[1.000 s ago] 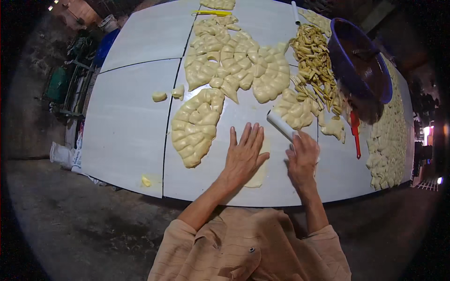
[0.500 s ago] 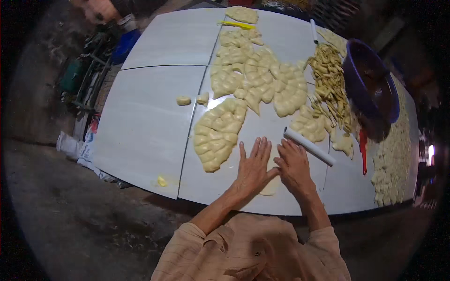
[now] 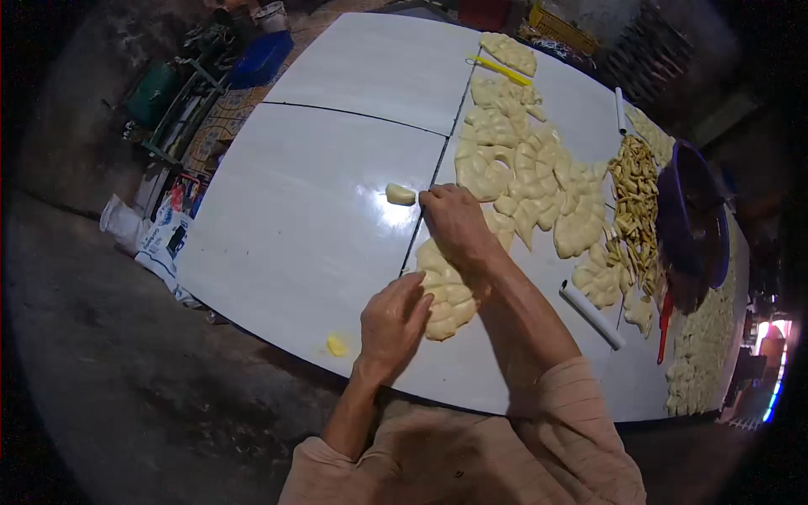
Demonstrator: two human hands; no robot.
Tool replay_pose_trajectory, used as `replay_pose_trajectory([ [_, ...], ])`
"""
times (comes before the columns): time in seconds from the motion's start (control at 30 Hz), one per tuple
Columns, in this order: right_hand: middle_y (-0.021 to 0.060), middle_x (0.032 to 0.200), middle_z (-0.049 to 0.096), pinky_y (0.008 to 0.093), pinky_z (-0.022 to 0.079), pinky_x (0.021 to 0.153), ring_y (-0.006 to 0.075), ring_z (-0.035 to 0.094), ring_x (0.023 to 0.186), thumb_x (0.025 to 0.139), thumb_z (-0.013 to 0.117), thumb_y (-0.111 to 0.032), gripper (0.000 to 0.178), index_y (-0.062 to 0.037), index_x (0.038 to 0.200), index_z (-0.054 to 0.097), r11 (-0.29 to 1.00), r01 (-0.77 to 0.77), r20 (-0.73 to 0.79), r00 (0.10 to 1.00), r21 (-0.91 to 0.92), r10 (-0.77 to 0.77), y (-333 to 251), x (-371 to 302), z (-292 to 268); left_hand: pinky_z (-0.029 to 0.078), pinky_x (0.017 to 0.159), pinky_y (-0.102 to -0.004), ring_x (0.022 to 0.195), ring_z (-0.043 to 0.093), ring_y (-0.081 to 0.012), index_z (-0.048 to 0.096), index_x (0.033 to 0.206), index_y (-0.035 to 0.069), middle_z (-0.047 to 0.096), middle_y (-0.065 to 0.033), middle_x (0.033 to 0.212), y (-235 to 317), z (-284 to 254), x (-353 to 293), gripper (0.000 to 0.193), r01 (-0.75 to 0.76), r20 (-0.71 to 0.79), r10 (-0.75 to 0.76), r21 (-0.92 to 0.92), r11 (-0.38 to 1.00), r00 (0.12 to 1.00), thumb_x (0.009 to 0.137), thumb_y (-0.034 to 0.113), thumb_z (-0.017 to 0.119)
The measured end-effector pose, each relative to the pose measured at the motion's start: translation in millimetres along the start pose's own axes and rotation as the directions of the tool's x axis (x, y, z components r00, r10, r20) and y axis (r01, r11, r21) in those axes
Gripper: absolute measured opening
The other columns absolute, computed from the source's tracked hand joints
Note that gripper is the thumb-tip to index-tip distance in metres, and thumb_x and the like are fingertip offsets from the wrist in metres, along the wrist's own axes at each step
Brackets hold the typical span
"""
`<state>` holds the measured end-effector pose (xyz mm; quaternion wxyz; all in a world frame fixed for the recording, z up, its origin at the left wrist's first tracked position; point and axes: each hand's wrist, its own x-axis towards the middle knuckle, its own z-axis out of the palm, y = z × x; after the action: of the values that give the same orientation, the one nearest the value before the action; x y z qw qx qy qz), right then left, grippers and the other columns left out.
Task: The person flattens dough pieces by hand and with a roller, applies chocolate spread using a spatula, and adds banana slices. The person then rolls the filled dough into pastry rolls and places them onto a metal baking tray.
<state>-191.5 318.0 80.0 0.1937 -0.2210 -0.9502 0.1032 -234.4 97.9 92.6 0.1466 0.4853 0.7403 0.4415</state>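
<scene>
Several pale dough pieces lie pressed together in a lumpy slab [image 3: 450, 295] on the white tabletop. At the slab's left edge is my left hand [image 3: 390, 324], thumb and fingers apart, with no object visible in it. My right hand [image 3: 459, 223] reaches across the slab toward the table seam. Its fingers are bent over a small lump of dough, mostly hidden beneath them. Just left of those fingertips sits another small dough lump [image 3: 401, 194]. A grey-white rolling tube [image 3: 592, 315] lies to the right of my right forearm.
More dough slabs [image 3: 513, 160] spread up the table's middle. To the right are a heap of brownish strips [image 3: 635, 198], a purple basin [image 3: 692, 215], a red-handled tool [image 3: 665, 328] and many small dough pieces [image 3: 703, 345]. A yellow tool [image 3: 501, 69] lies far back; a yellow lump [image 3: 337, 344] sits near the front edge.
Both hands have left the flat dough piece near the front edge. My right hand went up and left to one of the two small lumps; my left hand moved left. The view shifted.
</scene>
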Motion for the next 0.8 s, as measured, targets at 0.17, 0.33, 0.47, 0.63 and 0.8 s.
replay_pose_trajectory([
  [0.17, 0.0171, 0.104, 0.074, 0.0395, 0.053, 0.085, 0.0306, 0.070, 0.096, 0.090, 0.066, -0.013, 0.029, -0.0022, 0.117, 0.070, 0.813, -0.310, 0.055, 0.944, 0.493, 0.326, 9, -13, -23, 0.055, 0.072, -0.0360, 0.080, 0.069, -0.0263, 0.069, 0.117, 0.001, 0.072, -0.0148, 0.099, -24, -7, 8, 0.029, 0.034, -0.042, -0.038, -0.091, 0.995, 0.998, 0.090, 0.012, 0.074],
  [0.33, 0.0006, 0.088, 0.064, 0.0258, 0.047, 0.073, 0.0081, 0.056, 0.079, 0.097, 0.068, -0.020, 0.030, 0.0022, 0.118, 0.069, 0.501, -0.557, 0.280, 0.804, 0.663, 0.524, 7, -94, -103, 0.062, 0.075, -0.0344, 0.095, 0.070, -0.0217, 0.067, 0.127, 0.002, 0.071, -0.0159, 0.113, -12, -12, 30, 0.035, 0.037, 0.040, -0.033, -0.101, 0.994, 0.999, 0.094, 0.012, 0.072],
  [0.47, -0.0003, 0.085, 0.063, 0.0246, 0.046, 0.069, 0.0072, 0.055, 0.076, 0.099, 0.068, -0.025, 0.027, -0.0001, 0.108, 0.071, 0.286, -0.753, 0.366, 0.568, 0.593, 0.738, 11, -221, -139, 0.060, 0.072, -0.0350, 0.092, 0.069, -0.0227, 0.068, 0.126, 0.002, 0.071, -0.0165, 0.111, 2, 3, 31, 0.034, -0.054, 0.099, 0.069, -0.139, 0.989, 0.993, 0.095, 0.015, 0.070],
  [0.63, 0.0035, 0.085, 0.064, 0.0280, 0.051, 0.069, 0.0107, 0.058, 0.077, 0.098, 0.067, -0.024, 0.029, 0.0040, 0.102, 0.069, -0.053, -0.796, 0.326, 0.185, 0.603, 0.927, 3, -320, -175, 0.054, 0.074, -0.0335, 0.087, 0.066, -0.0201, 0.068, 0.126, 0.002, 0.072, -0.0126, 0.099, 30, 23, 16, 0.037, 0.104, 0.193, -0.070, -0.169, 0.980, 0.979, 0.094, 0.019, 0.072],
  [0.8, 0.0070, 0.087, 0.069, 0.0296, 0.050, 0.069, 0.0129, 0.060, 0.075, 0.096, 0.067, -0.026, 0.033, 0.0032, 0.111, 0.070, 0.344, -0.830, 0.184, 0.458, 0.440, 0.870, 31, -386, -163, 0.058, 0.067, -0.0345, 0.081, 0.069, -0.0264, 0.069, 0.119, 0.004, 0.073, -0.0139, 0.106, 78, 80, -18, 0.032, -0.131, 0.287, 0.177, -0.171, 0.976, 0.941, 0.091, 0.016, 0.077],
])
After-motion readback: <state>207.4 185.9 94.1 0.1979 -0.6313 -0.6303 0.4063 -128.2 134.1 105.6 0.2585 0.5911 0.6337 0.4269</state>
